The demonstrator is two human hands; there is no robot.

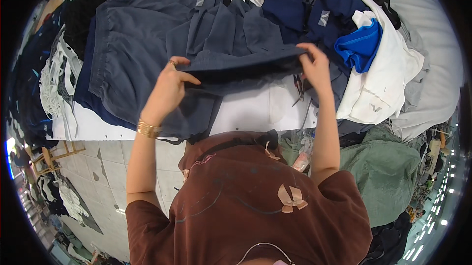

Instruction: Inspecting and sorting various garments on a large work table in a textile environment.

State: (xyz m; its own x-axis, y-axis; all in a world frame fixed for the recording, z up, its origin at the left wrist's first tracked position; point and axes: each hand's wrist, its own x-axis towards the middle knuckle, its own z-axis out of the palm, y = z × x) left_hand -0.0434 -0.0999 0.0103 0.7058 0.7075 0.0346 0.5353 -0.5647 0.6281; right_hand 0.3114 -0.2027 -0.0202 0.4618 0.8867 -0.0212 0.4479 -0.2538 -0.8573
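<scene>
Looks like a garment workshop, to judge by the broad white counter [246, 110] heaped with dark grey cloth garments [135, 36] and crumpled white cloth garments [371, 90], the tangled black cords [93, 1], the loose bundle of white cords [58, 75] and the small, dark, pointed snips [298, 86]. Has, too, a pale tiled floor [115, 179] and long rows of bright white lights [444, 222], as in a factory hall.
</scene>
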